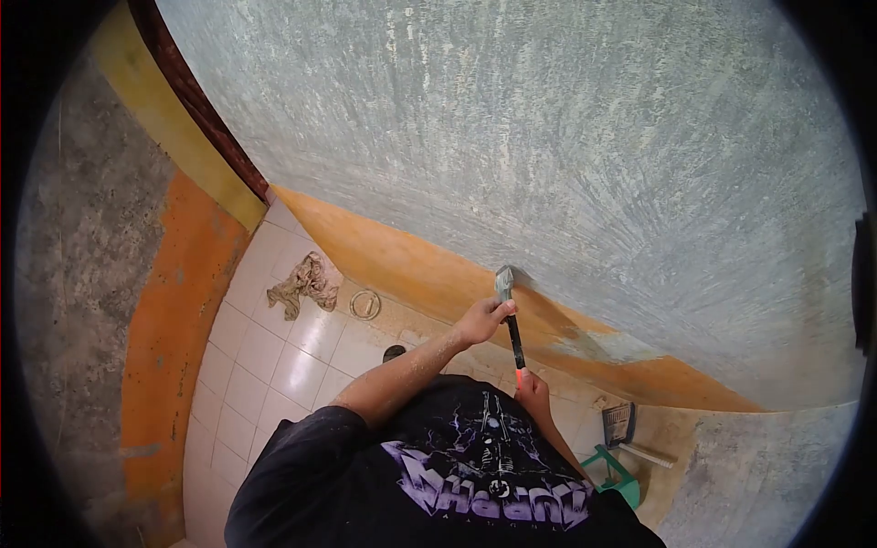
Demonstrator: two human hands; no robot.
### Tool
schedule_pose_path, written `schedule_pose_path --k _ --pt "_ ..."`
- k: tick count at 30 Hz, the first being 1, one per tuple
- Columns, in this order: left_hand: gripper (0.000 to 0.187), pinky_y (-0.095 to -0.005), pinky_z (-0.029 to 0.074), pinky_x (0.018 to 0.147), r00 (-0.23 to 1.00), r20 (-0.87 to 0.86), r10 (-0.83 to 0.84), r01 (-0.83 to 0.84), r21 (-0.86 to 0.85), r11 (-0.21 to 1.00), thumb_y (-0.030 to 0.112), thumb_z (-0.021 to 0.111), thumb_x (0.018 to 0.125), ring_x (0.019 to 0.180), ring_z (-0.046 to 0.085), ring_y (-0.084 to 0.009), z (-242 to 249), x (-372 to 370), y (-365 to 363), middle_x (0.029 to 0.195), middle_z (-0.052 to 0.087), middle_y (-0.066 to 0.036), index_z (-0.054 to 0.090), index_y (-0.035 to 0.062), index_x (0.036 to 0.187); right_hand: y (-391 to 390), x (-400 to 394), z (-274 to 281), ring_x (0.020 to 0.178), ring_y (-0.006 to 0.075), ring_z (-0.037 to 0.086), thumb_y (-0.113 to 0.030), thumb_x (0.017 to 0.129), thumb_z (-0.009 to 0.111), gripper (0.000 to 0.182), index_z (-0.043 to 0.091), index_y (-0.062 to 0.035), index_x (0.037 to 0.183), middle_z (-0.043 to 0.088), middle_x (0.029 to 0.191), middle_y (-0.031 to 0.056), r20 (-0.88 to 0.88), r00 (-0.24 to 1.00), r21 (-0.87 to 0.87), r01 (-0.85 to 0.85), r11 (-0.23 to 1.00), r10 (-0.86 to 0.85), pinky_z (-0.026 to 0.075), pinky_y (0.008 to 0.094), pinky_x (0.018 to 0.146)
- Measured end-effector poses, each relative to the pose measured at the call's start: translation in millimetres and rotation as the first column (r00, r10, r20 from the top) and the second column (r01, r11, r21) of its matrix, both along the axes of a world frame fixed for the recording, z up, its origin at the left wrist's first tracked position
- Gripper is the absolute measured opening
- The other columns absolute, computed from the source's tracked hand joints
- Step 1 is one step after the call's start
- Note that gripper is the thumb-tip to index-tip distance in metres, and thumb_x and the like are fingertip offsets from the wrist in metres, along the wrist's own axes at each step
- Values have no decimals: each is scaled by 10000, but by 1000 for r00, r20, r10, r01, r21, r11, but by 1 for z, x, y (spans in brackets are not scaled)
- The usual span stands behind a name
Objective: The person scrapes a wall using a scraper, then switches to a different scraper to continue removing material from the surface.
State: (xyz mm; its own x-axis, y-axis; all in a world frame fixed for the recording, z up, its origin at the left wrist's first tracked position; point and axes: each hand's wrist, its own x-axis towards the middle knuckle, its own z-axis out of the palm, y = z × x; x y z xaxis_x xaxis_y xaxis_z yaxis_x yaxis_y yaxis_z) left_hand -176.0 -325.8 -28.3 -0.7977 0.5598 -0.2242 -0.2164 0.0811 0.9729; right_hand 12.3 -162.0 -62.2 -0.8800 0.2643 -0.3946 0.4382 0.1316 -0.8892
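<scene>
A long-handled tool [515, 342] with a black and orange handle runs between my hands, its grey head against the wall near the border of grey and orange paint. My left hand [486, 320] is wrapped round the upper part of the handle, just below the head. Lower down, my right hand [533, 391] grips the orange end near my shirt. The wall [566, 137] is rough, streaky grey above, with an orange band [393, 251] along its bottom. Grey patches lie over part of the orange to the right of the tool.
A crumpled, stained cloth [309, 283] and a ring-shaped object [364, 305] lie on the white tiled floor [299, 361]. At the lower right are a dark dustpan-like item [618, 424], a pale stick [647, 455] and a green plastic object [625, 484]. An orange and grey wall [169, 338] stands left.
</scene>
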Motion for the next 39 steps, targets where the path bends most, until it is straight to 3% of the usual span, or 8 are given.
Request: schedule_pose_path --k 13,16,19,22,25,31,34,39 --pt "447 -311 482 834 998 62 -28 23 80 997 398 457 1030 933 589 -154 -5 -3 -7 1002 643 -66 626 2 1149 -12 -6 38 536 127 399 -386 984 527 482 501 -32 658 411 549 36 -41 999 338 6 941 8 349 338 513" --pt "466 -307 478 797 993 114 -42 40 22 999 442 457 1019 936 593 -151 19 -2 -13 1005 646 -53 625 32 1165 -8 -3 33 526 136 406 -398 982 530 490 500 -27 662 414 543 50 -22 999 360 -14 933 24 349 340 510" --pt "483 -310 469 774 990 132 -45 45 -2 999 482 457 1008 936 594 -148 17 -4 -10 1021 650 -41 628 59 1166 0 -1 15 519 136 409 -406 984 527 494 494 -36 658 426 539 33 2 1000 187 9 982 -10 344 343 502" --pt "485 -325 468 775 988 148 -37 42 -28 999 491 459 1004 941 594 -149 14 -7 -8 1042 652 -37 625 70 1178 -2 -4 7 445 65 398 -391 1010 488 451 507 -93 672 430 543 -36 -15 1000 -53 8 999 -9 310 261 430" --pt "486 -308 465 771 986 167 4 -5 7 1000 491 462 1002 934 589 -139 19 -7 -17 1042 653 -30 627 70 1182 -10 -14 9 497 101 402 -380 995 518 470 497 -67 644 427 532 -17 -35 999 154 -6 988 11 335 317 477" --pt "485 -302 470 749 988 151 37 -38 2 999 496 467 1000 916 584 -133 19 -4 -13 1011 644 -20 642 71 1155 -3 -12 20 456 61 398 -388 1012 490 447 472 -117 657 410 536 -47 -31 999 108 -34 994 38 300 262 431" --pt "481 -310 471 756 992 120 -29 32 -24 999 496 473 998 924 582 -135 19 -1 -7 1022 635 -22 641 72 1150 3 -2 15 529 85 417 -367 999 507 470 505 -58 645 446 568 -2 27 999 66 27 997 -29 344 304 490" --pt "466 -313 462 788 991 131 -4 1 25 1000 482 472 1003 937 578 -136 13 4 4 1039 630 -22 639 69 1141 14 3 -4 529 99 406 -371 995 510 476 500 -50 644 433 560 -1 -7 1000 138 19 990 -18 342 316 496"
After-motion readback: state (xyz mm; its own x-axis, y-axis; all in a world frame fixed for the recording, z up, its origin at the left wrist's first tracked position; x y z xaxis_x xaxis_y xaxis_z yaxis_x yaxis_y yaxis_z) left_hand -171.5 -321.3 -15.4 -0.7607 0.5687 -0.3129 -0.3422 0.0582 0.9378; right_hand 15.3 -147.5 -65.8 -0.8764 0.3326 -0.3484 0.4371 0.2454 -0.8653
